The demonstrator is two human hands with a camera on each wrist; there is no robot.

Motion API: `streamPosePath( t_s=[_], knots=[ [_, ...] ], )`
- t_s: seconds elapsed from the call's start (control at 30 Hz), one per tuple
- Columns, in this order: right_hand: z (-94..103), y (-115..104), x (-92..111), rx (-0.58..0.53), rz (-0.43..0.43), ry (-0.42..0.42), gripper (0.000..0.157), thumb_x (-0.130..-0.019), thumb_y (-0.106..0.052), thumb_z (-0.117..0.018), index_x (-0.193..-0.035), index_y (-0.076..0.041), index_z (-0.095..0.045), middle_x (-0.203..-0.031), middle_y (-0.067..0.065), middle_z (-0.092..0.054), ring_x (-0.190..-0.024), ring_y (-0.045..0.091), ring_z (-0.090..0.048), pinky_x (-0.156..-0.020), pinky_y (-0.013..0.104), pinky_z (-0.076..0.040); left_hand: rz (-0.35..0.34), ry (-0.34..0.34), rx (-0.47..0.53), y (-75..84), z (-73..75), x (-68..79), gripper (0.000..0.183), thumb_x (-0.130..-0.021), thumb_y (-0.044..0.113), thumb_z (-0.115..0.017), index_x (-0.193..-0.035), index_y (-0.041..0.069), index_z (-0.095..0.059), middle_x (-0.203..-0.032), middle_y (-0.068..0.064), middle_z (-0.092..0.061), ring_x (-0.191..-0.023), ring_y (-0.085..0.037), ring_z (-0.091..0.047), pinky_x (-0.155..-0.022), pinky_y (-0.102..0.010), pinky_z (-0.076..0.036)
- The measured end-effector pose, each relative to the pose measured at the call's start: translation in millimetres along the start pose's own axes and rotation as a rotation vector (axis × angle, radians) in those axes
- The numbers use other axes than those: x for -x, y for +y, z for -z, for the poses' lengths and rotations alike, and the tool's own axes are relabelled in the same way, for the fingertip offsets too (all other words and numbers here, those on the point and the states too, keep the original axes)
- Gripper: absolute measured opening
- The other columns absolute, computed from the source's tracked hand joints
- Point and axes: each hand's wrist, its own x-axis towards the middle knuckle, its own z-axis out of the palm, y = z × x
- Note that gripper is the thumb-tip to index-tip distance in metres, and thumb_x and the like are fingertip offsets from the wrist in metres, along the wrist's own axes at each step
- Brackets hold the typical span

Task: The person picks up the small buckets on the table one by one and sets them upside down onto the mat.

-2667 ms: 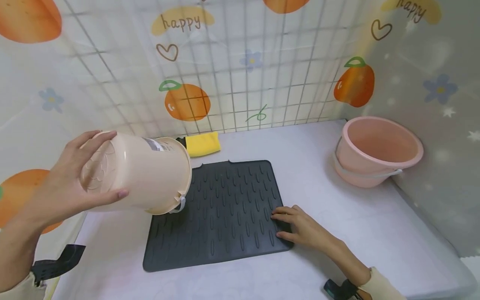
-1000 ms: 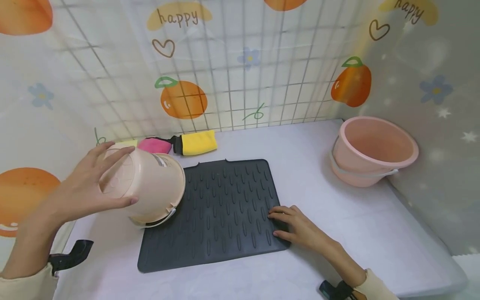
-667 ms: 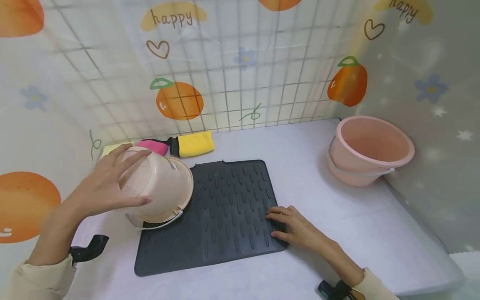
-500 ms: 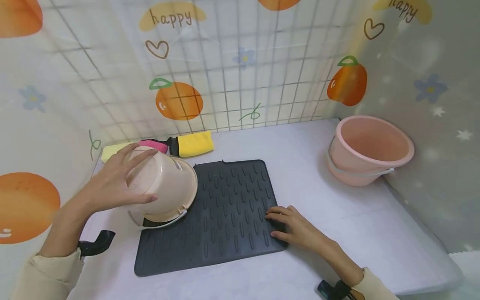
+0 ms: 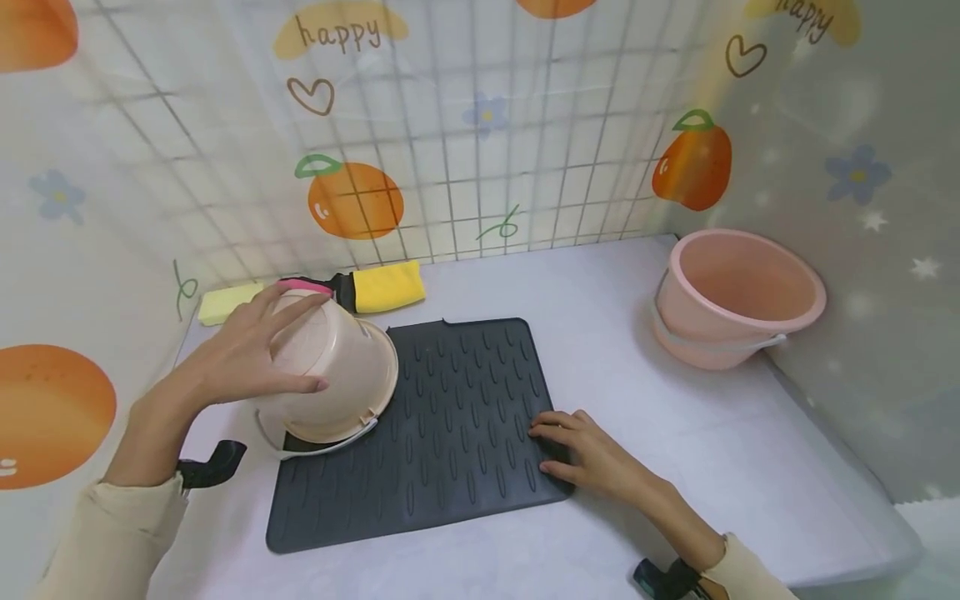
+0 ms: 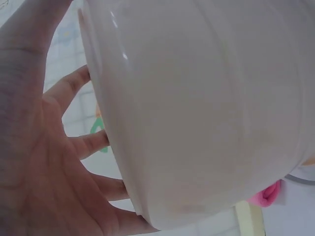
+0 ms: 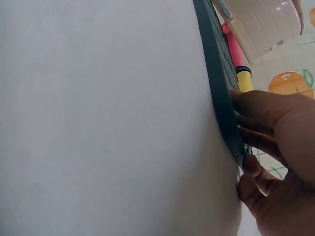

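My left hand point(image 5: 251, 350) grips a cream bucket point(image 5: 341, 379) by its base, fingers and thumb spread around the bottom rim. The bucket leans with its mouth facing down and right over the left part of a dark grey rubber mat point(image 5: 465, 417), its white handle hanging loose. Whether its rim touches the mat cannot be told. In the left wrist view the bucket's side point(image 6: 197, 108) fills most of the picture. My right hand point(image 5: 596, 454) rests on the mat's right edge with loosely bent fingers; the right wrist view shows fingertips touching that edge point(image 7: 221, 93).
A pink bucket point(image 5: 720, 333) stands upright at the back right, handle down. Along the back left lie a yellow cloth-like roll with a black end point(image 5: 386, 287), a pink item point(image 5: 307, 286) partly hidden, and a pale yellow block point(image 5: 225, 304). A printed curtain point(image 5: 465, 100) hangs behind the white-covered table.
The cream bucket has swung down from nearly sideways to a more mouth-down tilt, then shifted slightly right over the mat. Its handle has dropped loose. My right hand has stayed put.
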Motion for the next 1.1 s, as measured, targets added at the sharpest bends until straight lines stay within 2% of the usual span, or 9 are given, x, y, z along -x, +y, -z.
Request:
streamPosePath(
  t_s=[0.13,0.37,0.47,0.83,0.97,1.03,1.1],
  knots=[
    [-0.5,1,0,0.003,0.0,0.001,0.045,-0.09,-0.024,-0.076,-0.132,-0.009,-0.064,-0.141,0.004,-0.054,-0.108,0.017,-0.046,-0.088,0.038,-0.046,0.001,-0.02,-0.01,2.3,-2.0,-6.9,0.103,-0.068,0.064,-0.083,-0.154,0.033,-0.037,-0.157,-0.017,-0.022,-0.134,-0.047,-0.031,-0.098,-0.069,-0.03],
    [-1.2,1,2,0.008,-0.013,0.004,0.046,-0.091,-0.025,-0.076,-0.132,-0.01,-0.064,-0.142,0.004,-0.054,-0.106,0.016,-0.045,-0.087,0.037,-0.046,0.0,-0.077,-0.005,4.3,-6.2,-18.5,0.104,-0.071,0.067,-0.079,-0.157,0.03,-0.033,-0.16,-0.023,-0.018,-0.142,-0.05,-0.021,-0.11,-0.07,-0.014],
    [-1.9,1,3,0.004,-0.011,0.004,0.046,-0.091,-0.025,-0.076,-0.132,-0.009,-0.064,-0.142,0.005,-0.054,-0.107,0.016,-0.045,-0.087,0.037,-0.046,0.018,-0.096,-0.004,4.2,-7.7,-21.2,0.104,-0.071,0.068,-0.078,-0.157,0.03,-0.033,-0.161,-0.023,-0.016,-0.143,-0.05,-0.017,-0.109,-0.072,-0.012],
    [-4.0,0,3,0.003,-0.01,0.012,0.045,-0.092,-0.026,-0.075,-0.133,-0.011,-0.064,-0.142,0.003,-0.053,-0.108,0.015,-0.045,-0.087,0.037,-0.047,0.078,-0.141,0.021,-0.7,-10.3,-28.1,0.104,-0.073,0.069,-0.075,-0.158,0.032,-0.03,-0.163,-0.021,-0.011,-0.144,-0.055,-0.01,-0.095,-0.081,-0.024],
    [-5.1,0,4,0.004,-0.008,0.019,0.044,-0.092,-0.027,-0.074,-0.133,-0.013,-0.064,-0.141,0.001,-0.053,-0.11,0.015,-0.045,-0.088,0.039,-0.047,0.068,-0.121,0.013,1.3,-9.7,-26.1,0.107,-0.072,0.072,-0.074,-0.159,0.031,-0.027,-0.164,-0.019,-0.01,-0.146,-0.051,-0.007,-0.092,-0.081,-0.025],
    [-5.5,1,4,0.002,-0.01,0.017,0.044,-0.093,-0.028,-0.073,-0.133,-0.013,-0.063,-0.142,0.001,-0.052,-0.111,0.015,-0.045,-0.089,0.04,-0.047,0.056,-0.082,0.002,4.4,-9.8,-24.0,0.106,-0.073,0.072,-0.074,-0.159,0.031,-0.028,-0.164,-0.016,-0.013,-0.147,-0.047,-0.007,-0.092,-0.079,-0.024],
    [-5.4,1,4,-0.006,-0.014,0.016,0.043,-0.094,-0.029,-0.073,-0.133,-0.014,-0.063,-0.142,0.001,-0.052,-0.111,0.016,-0.045,-0.089,0.04,-0.047,0.033,-0.013,-0.001,9.2,-10.5,-21.3,0.103,-0.074,0.07,-0.075,-0.158,0.031,-0.031,-0.163,-0.014,-0.019,-0.147,-0.042,-0.01,-0.095,-0.078,-0.022]
  ],
)
